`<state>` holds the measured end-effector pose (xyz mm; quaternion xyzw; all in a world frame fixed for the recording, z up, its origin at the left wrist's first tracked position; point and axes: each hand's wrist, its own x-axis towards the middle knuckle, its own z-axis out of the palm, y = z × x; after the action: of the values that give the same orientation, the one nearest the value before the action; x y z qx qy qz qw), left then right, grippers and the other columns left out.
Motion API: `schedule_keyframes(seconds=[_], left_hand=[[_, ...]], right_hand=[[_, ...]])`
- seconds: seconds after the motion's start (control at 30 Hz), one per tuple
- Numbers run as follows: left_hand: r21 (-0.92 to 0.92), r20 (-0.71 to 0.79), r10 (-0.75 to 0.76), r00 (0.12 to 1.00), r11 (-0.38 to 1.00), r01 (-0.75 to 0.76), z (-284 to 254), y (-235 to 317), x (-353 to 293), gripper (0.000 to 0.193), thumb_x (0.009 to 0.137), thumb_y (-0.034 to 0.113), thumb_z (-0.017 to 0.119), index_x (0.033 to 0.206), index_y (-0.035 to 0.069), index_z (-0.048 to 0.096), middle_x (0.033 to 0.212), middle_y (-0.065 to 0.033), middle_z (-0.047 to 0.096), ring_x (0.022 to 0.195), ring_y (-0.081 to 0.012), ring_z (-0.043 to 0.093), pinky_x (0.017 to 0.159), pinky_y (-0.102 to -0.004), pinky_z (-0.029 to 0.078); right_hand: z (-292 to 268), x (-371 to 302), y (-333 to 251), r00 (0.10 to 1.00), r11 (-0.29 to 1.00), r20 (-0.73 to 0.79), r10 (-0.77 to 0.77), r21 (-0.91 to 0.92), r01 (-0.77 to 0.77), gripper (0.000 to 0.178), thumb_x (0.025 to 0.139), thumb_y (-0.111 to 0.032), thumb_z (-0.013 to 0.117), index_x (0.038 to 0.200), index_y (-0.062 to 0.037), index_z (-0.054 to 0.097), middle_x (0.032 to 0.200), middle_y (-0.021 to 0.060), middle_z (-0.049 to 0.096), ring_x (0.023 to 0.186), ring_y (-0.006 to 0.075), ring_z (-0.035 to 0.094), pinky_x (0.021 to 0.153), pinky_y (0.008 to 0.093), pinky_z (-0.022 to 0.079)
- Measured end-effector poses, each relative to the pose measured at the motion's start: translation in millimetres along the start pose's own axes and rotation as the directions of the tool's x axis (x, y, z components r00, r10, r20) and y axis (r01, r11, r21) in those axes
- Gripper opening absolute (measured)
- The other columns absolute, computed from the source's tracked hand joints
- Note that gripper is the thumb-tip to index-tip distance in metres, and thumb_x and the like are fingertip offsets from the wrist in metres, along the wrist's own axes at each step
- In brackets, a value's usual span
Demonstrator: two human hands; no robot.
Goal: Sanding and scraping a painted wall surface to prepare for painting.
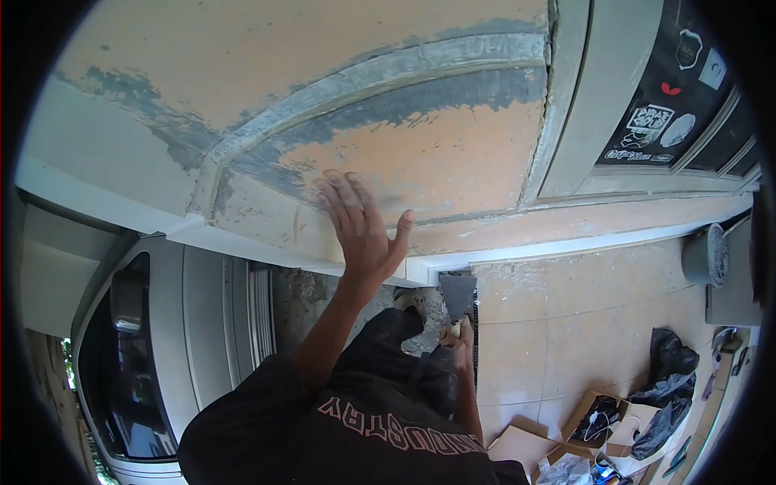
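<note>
My left hand (362,225) is raised in front of the orange wall (436,153), its fingers stretched out and apart, with pale dust on them. The fingertips lie over the wall near a grey patched area; I cannot tell whether they press on it. Low at my right side, my right hand (461,346) is closed round the handle of a wide putty knife (459,296), whose grey blade points away from me. Above my left hand, a curved raised moulding (364,77) crosses the wall, with rough grey filler (404,103) along it.
A silver car (202,315) stands close on the left. Dusty tiles (558,323) cover the floor at right. Over there are a grey bucket (716,255), an open cardboard box (602,420) with cables and a black plastic bag (671,392). A stickered window (671,97) is at upper right.
</note>
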<state>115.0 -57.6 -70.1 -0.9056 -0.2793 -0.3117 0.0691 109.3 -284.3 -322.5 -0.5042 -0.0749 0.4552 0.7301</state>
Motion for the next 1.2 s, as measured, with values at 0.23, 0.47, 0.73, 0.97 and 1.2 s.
schedule_keyframes(seconds=[0.23, 0.47, 0.73, 0.97, 1.2], left_hand=[[-0.783, 0.57, -0.081, 0.818, 0.248, 0.57, -19, -6, -28, 0.067, 0.1, 0.047, 0.017, 0.125, -0.007, 0.048, 0.106, -0.0247, 0.063, 0.119, -0.0318, 0.049, 0.106, -0.0396, 0.031], [-0.735, 0.66, -0.122, 0.741, -0.31, 0.603, -30, -21, -60, 0.051, 0.101, 0.041, 0.034, 0.107, -0.004, 0.056, 0.102, -0.0174, 0.063, 0.101, -0.0262, 0.061, 0.092, -0.0382, 0.044], [-0.848, 0.504, -0.379, 0.776, -0.387, 0.361, -5, 1, -54, 0.027, 0.097, 0.028, 0.052, 0.095, 0.002, 0.058, 0.083, 0.0014, 0.054, 0.078, -0.0063, 0.048, 0.073, -0.0228, 0.041], [-0.828, 0.56, -0.581, 0.591, -0.39, 0.402, 32, -1, -68, 0.03, 0.096, 0.025, 0.056, 0.077, 0.001, 0.057, 0.068, 0.0049, 0.05, 0.063, -0.0024, 0.041, 0.055, -0.0196, 0.033], [-0.867, 0.492, -0.655, 0.573, -0.31, 0.391, 35, -7, -58, 0.028, 0.093, 0.02, 0.061, 0.075, -0.001, 0.057, 0.067, 0.0039, 0.05, 0.062, -0.0039, 0.041, 0.058, -0.0203, 0.034]], right_hand=[[83, -26, -125, 0.962, 0.996, 0.261, -0.079, -0.027, 0.089, 0.035, 0.059, 0.001, 0.054, 0.093, -0.0035, 0.049, 0.065, 0.0122, 0.057, 0.048, 0.0174, 0.05, 0.043, 0.0291, 0.042], [117, -3, -202, 0.923, 0.969, 0.309, -0.229, -0.013, 0.245, 0.031, 0.066, 0.007, 0.053, 0.094, -0.004, 0.045, 0.068, 0.0124, 0.059, 0.049, 0.0136, 0.051, 0.046, 0.0253, 0.042], [132, 26, -163, 0.926, 0.916, 0.374, -0.053, -0.351, 0.194, 0.013, 0.085, -0.01, 0.058, 0.091, -0.0043, 0.048, 0.065, 0.0034, 0.053, 0.053, 0.0094, 0.051, 0.046, 0.0243, 0.041], [136, 42, -141, 0.931, 0.956, 0.362, -0.04, -0.256, 0.141, 0.039, 0.099, -0.042, 0.04, 0.09, -0.0044, 0.049, 0.058, -0.0013, 0.041, 0.045, 0.0072, 0.039, 0.041, 0.0221, 0.032], [136, 58, -133, 0.934, 0.944, 0.355, -0.048, -0.288, 0.158, 0.044, 0.101, -0.041, 0.035, 0.079, -0.0052, 0.046, 0.054, -0.0018, 0.04, 0.042, 0.0056, 0.036, 0.039, 0.0214, 0.03]])
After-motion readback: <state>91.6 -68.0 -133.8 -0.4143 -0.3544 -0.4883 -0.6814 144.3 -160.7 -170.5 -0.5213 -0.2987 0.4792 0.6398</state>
